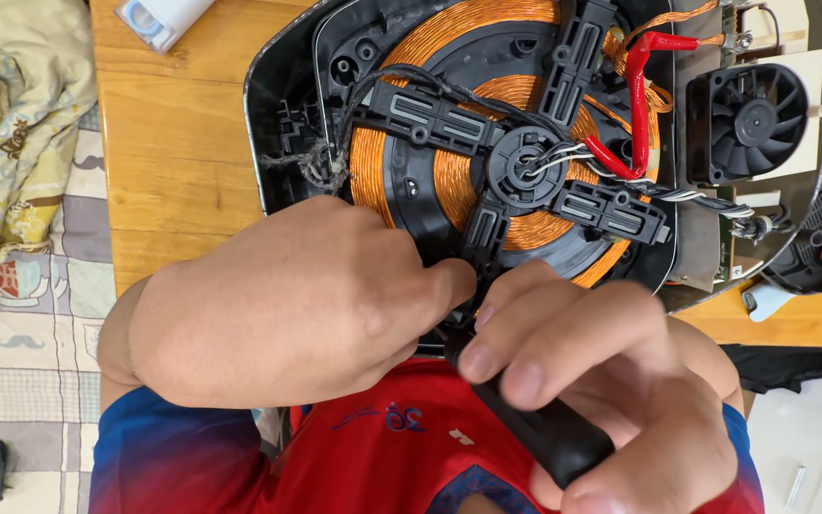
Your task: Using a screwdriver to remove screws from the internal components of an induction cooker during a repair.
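One patterned quilt (11,143) lies leftmost beside the wooden bench (173,162). The left hand (278,305), curled shut, presses the opened appliance's one copper coil (487,143) near its rim. The right hand (601,381), clamped on one black tool handle (549,433), works there. One fan (753,119) sits rightmost.

A black cooling fan (752,122) is being seen beyond the fingers; patterned bedding (11,143) is lying well left of them.
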